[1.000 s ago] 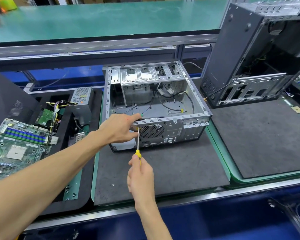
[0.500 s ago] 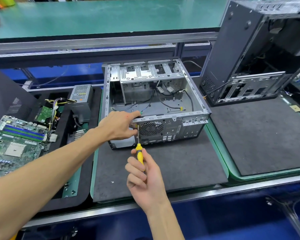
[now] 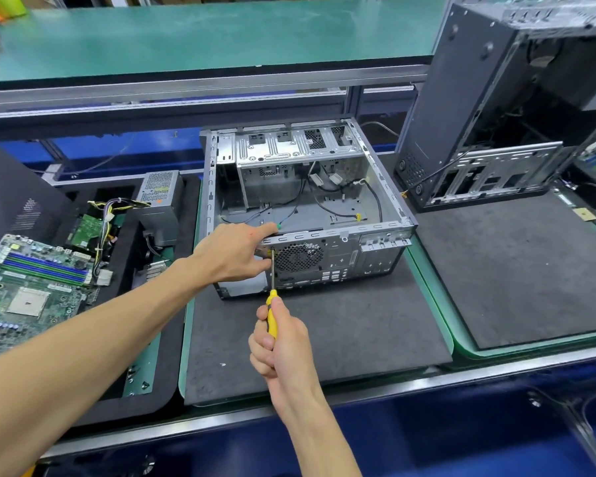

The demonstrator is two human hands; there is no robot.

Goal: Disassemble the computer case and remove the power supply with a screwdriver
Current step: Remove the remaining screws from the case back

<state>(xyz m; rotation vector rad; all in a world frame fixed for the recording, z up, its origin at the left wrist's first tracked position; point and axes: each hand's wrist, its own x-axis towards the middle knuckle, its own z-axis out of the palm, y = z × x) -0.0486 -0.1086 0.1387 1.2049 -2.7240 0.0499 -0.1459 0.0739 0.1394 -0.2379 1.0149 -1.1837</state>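
Right hand (image 3: 283, 342) hiding screwdriver (image 3: 272, 297) handle

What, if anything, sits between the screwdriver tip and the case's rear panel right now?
Nothing visible does. The screwdriver, held by the right hand, runs straight up to the rear panel of the computer case beside the fan grille. The left hand rests just left of the shaft, fingers over the top edge.
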